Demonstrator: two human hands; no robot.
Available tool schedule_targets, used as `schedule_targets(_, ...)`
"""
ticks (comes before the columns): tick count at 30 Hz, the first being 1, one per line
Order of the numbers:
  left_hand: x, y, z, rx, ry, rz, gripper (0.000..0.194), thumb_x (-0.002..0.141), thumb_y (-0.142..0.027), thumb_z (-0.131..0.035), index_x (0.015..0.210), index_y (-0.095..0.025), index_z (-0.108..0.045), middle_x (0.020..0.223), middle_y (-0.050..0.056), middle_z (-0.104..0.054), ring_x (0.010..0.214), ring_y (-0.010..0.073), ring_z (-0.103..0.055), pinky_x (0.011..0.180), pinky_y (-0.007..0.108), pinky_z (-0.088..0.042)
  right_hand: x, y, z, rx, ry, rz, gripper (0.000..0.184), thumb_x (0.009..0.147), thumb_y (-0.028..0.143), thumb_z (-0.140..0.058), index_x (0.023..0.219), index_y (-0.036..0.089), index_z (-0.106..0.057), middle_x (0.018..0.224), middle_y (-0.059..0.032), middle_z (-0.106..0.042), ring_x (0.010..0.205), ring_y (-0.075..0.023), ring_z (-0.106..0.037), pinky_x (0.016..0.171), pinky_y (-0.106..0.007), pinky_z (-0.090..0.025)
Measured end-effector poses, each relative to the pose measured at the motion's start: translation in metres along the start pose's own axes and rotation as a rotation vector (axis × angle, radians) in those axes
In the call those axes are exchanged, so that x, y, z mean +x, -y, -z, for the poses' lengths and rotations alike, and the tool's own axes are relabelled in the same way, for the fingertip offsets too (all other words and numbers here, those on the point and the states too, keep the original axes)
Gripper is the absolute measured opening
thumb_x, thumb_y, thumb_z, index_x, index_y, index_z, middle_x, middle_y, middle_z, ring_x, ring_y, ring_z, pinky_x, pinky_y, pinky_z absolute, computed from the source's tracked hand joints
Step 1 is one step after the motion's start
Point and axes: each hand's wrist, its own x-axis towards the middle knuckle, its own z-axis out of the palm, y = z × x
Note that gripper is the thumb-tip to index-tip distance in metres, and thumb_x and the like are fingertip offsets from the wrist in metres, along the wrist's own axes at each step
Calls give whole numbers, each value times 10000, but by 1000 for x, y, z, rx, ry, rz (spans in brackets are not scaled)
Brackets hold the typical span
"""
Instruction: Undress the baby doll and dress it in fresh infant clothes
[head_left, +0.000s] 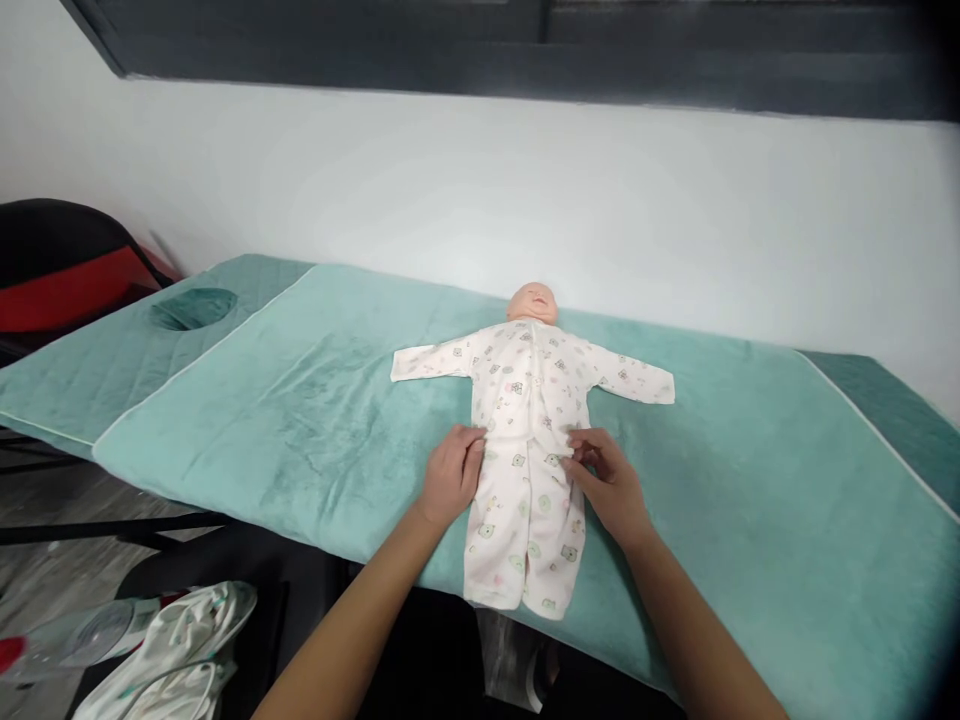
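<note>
A baby doll point(532, 303) lies face up on a teal towel point(315, 410), dressed in a white printed one-piece suit point(525, 420) with its sleeves spread out to both sides. My left hand point(452, 474) rests on the suit's left side at the waist, its fingers curled onto the fabric. On the right side of the waist, my right hand point(606, 478) pinches the fabric between bent fingers. The suit's legs hang toward the near edge of the table.
The towel covers a padded teal table point(90, 370) with a face hole point(193, 307) at the left end. A white wall runs behind. A black and red chair point(60, 270) stands far left. White cloth point(187, 640) and a plastic packet point(82, 632) lie lower left.
</note>
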Motion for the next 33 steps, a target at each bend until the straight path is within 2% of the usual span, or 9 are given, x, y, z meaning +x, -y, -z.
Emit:
schedule_targets(3, -1, -3, 0, -41, 52, 238, 277, 930, -127, -439, 1179, -196, -542, 1030, 62, -601, 910, 166, -585, 782, 320, -501, -10, -10, 4, -137, -144, -102, 394, 863, 312, -636, 1244, 252, -560, 1241, -86, -551, 1107, -225, -541, 881, -376, -516)
schedule_targets(5, -1, -2, 0, -70, 78, 312, 338, 888, -102, -466, 1204, -205, -530, 1089, 68, -582, 957, 172, -580, 805, 326, -499, -13, -14, 4, -207, -154, -142, 365, 872, 315, -603, 1227, 236, -573, 1187, -84, -594, 1093, -230, -555, 907, -391, -500)
schedule_targets(11, -5, 2, -1, -39, 156, 346, 302, 896, -189, -507, 1195, -208, -541, 1095, 61, -623, 999, 203, -587, 865, 367, -475, -12, -11, 1, -320, -48, -154, 180, 903, 293, -486, 913, 222, -651, 988, -46, -658, 944, -217, -590, 829, -363, -471)
schedule_targets(19, -9, -5, 4, -53, 148, 376, 157, 881, -150, -456, 970, -187, -580, 936, 41, -619, 889, 189, -571, 825, 346, -457, -25, -2, 4, -259, -77, -148, 198, 906, 336, -508, 984, 205, -633, 985, -51, -644, 910, -207, -588, 819, -347, -469)
schedule_targets(22, -26, -18, 17, -165, 160, 423, 163, 932, -222, -456, 1005, -192, -598, 946, 37, -625, 897, 178, -580, 846, 336, -461, -53, 10, 2, -195, -77, -135, 198, 906, 377, -562, 1002, 206, -596, 975, -42, -629, 895, -195, -579, 815, -334, -465)
schedule_targets(26, -71, -40, 39, -305, 232, 460, 249, 980, -333, -438, 1136, -219, -595, 1051, 55, -635, 1011, 194, -597, 918, 355, -474, -110, 25, -7, -188, 116, -26, 283, 823, 391, -708, 990, 220, -554, 996, -42, -620, 905, -208, -577, 814, -342, -451)
schedule_targets(28, -95, -51, 46, -267, 255, 395, 343, 959, -378, -496, 1273, -247, -539, 1134, 66, -624, 1130, 225, -566, 1019, 415, -435, -133, 30, -16, -270, 152, -3, 351, 768, 411, -772, 980, 226, -561, 984, -41, -626, 867, -215, -578, 793, -353, -435)
schedule_targets(31, -115, -68, 45, -124, 294, 262, 617, 878, -413, -637, 1433, -283, -400, 1222, 74, -597, 1203, 259, -526, 1123, 513, -331, -148, 38, -35, -342, 57, -36, 198, 844, 352, -702, 938, 228, -579, 943, -35, -631, 832, -209, -576, 770, -347, -406)
schedule_targets(33, -117, -78, 40, -28, 299, 201, 650, 881, -346, -644, 1462, -294, -357, 1201, 63, -600, 1156, 241, -547, 1142, 540, -294, -149, 45, -45, -289, -26, -77, 69, 910, 274, -600, 873, 223, -571, 912, -28, -624, 840, -199, -573, 770, -334, -397)
